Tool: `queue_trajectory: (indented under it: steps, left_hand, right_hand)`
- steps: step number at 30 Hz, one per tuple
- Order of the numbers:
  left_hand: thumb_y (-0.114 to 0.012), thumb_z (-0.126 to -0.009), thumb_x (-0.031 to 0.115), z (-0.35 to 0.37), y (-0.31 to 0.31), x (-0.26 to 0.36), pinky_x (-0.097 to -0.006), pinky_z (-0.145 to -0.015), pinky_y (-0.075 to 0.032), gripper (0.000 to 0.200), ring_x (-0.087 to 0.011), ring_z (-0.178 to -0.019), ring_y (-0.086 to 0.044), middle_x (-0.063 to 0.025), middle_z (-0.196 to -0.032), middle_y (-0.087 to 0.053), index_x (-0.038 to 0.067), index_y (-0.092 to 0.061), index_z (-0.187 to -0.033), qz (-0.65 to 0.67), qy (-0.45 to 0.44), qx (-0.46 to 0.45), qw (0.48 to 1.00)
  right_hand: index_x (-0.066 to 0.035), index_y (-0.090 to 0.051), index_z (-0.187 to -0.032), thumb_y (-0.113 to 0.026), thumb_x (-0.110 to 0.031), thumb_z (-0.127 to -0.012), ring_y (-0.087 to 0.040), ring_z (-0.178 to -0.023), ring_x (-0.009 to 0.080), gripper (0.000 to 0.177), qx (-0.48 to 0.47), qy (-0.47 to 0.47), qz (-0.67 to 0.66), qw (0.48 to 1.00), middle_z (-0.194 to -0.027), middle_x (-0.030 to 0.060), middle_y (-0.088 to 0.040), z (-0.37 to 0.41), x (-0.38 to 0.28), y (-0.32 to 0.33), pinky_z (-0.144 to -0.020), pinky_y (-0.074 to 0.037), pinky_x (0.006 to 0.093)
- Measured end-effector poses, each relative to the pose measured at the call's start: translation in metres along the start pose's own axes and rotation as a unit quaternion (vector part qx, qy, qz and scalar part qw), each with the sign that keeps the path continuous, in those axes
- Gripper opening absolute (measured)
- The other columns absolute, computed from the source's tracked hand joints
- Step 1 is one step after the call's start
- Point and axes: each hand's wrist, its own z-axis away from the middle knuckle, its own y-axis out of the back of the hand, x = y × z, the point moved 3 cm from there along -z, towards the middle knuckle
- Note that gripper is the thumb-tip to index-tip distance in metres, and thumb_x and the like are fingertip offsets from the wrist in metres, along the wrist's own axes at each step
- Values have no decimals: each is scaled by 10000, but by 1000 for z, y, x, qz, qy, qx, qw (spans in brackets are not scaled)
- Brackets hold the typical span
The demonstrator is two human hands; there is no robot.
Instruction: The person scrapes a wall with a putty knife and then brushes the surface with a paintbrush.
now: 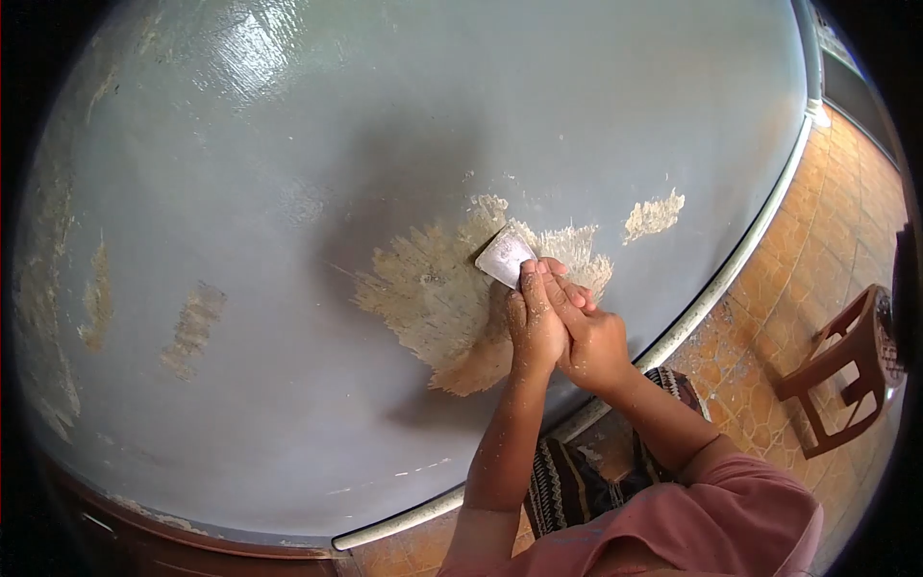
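Together, left hand [535,332] and right hand [593,346] clenched on one scraper [504,257], one brown stool [841,375] nearby

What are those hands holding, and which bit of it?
A flat silvery metal scraper blade, pressed on the grey painted wall. The left hand and right hand both hold it; the grip is at its lower end, hiding any handle.

This is looking like a home with wall work going on: a grey wall [288,144] is filling most of the frame, its coat giving way to a bare patch [433,308] at centre (a metal scraper [504,256] is pressing on it). At right, orange-brown floor tiles [827,221] are running beside a white strip [731,269], and a brown plastic stool [841,380] is standing there.
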Motion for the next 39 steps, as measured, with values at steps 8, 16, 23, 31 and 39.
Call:
queue_trajectory:
  steps: [8,16,23,31,39]
  left_hand:
    - [-351,-988,359,-12,-24,38,-400,-684,-505,375,-211,-526,-487,-56,-578,-445,26,-491,-891,11,-14,35,999]
    - [-360,-985,383,-6,-16,18,-392,-651,-490,389,-216,-540,-495,-65,-590,-447,27,-479,-883,58,-22,33,998]
    - [-347,-995,375,1,-16,16,-347,-587,-485,400,-221,-592,-537,-78,-618,-475,7,-474,-906,44,-5,28,999]
    - [-326,-1003,388,0,-12,5,-351,-612,-498,426,-199,-587,-529,-68,-632,-477,1,-480,-912,45,9,52,998]
    - [-338,-996,344,8,-17,10,-400,-710,-525,371,-220,-548,-522,-76,-604,-465,11,-481,-919,-10,7,42,999]
  right_hand:
    - [-130,-589,-1203,-603,-173,-753,-608,-570,330,453,31,32,4,999,-691,156,-620,-31,-2,7,-487,-476,409]
    - [-124,-503,-1337,-616,-143,-716,-616,-582,324,632,-4,46,16,999,-851,159,-661,-26,5,4,-513,-490,380]
    - [-119,-502,-1334,-608,-134,-726,-595,-554,334,617,-8,26,12,1000,-776,155,-641,-17,0,9,-501,-480,395]
    - [-91,-513,-1309,-607,-125,-730,-582,-553,372,588,-41,10,-2,999,-686,179,-601,-9,0,13,-510,-474,408]
    - [-93,-486,-1342,-612,-108,-723,-590,-577,373,632,-28,7,-18,999,-848,186,-643,-7,-1,17,-527,-486,408]
